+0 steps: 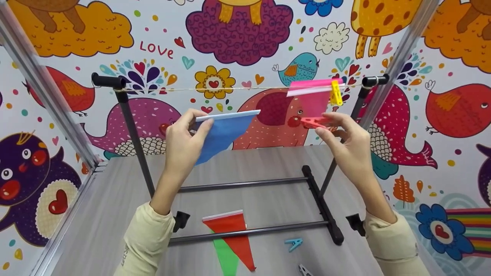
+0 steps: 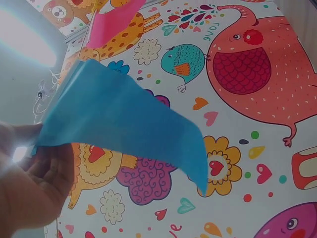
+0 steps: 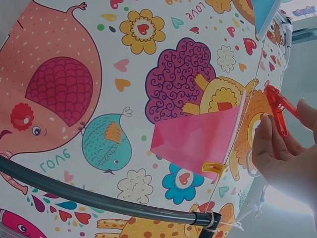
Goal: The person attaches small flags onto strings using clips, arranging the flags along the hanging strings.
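Observation:
My left hand (image 1: 188, 134) pinches a blue triangular pennant (image 1: 226, 134) by the left end of its white top edge, thumb in front. The pennant hangs just below a thin string (image 1: 176, 89) in the head view. In my right hand (image 1: 347, 142) a red clothespin (image 1: 315, 122) is held between thumb and fingers, its nose pointing left. Above it a pink pennant (image 1: 312, 101) hangs over the string, with a yellow clothespin (image 1: 336, 92) clipped at its right end. The right wrist view shows the red clothespin (image 3: 278, 109) beside the string.
The string runs between two posts of a black frame (image 1: 132, 134) on a grey wooden table (image 1: 268, 165). A red pennant (image 1: 232, 226) overlaps a green one (image 1: 226, 253) near the front bar. A blue clothespin (image 1: 294, 243) and a grey clothespin (image 1: 305, 270) lie to their right.

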{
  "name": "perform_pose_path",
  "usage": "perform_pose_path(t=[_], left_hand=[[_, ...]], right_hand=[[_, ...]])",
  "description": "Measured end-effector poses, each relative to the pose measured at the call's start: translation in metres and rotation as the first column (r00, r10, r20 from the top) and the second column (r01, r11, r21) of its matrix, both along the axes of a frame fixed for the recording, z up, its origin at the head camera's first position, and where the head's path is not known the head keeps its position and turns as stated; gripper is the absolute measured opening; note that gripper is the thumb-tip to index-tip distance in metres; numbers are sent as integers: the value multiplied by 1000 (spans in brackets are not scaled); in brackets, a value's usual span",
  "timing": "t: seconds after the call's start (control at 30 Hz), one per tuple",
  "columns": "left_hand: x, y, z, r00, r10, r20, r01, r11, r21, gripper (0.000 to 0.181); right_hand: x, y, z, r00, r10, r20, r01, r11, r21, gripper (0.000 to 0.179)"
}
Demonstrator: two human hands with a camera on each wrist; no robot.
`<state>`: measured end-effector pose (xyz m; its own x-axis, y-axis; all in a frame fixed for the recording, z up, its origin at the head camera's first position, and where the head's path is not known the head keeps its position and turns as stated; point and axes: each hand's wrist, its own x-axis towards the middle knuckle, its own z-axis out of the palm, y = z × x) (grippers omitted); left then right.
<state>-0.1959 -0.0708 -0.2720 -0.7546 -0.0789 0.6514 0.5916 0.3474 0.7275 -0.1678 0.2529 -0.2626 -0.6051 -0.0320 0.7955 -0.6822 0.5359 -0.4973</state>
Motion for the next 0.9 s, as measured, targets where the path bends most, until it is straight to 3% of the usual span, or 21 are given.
perform_pose_path(t=[0.17, 0.3, 0.57, 0.9], left_hand=[[-1, 5, 2, 1000, -14, 3, 14, 1000, -5, 19], [-2, 6, 0, 1000, -28, -4, 27, 1000, -4, 19], [-4, 7, -1, 999, -27, -18, 27, 1000, -8, 17], [-4, 9, -3, 999, -33, 14, 33, 999, 2, 16]], right_hand=[[4, -9, 9, 1000, -8, 11, 8, 1000, -15, 34], [-12, -1, 1, 1000, -19, -15, 19, 1000, -1, 34], [-18, -3, 12, 992, -33, -124, 42, 997, 69, 30], [-28, -12, 32, 964, -87, -252, 118, 987, 108, 28]])
